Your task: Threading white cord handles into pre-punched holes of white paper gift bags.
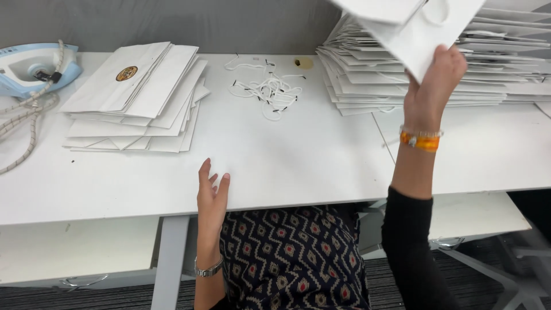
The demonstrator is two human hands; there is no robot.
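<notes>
Head view: a flat white paper bag [422, 28] is pinched by the right hand [433, 86] above the tall bag stack [413, 86]; light, creasable, best held at its edge. Left hand [211, 192] rests open on the counter [287, 166].

One head-worn camera looks steeply down and forward over the white table [298, 166] – close in, the far wall just beyond – with the top right corner perhaps cut off by the frame.
</notes>
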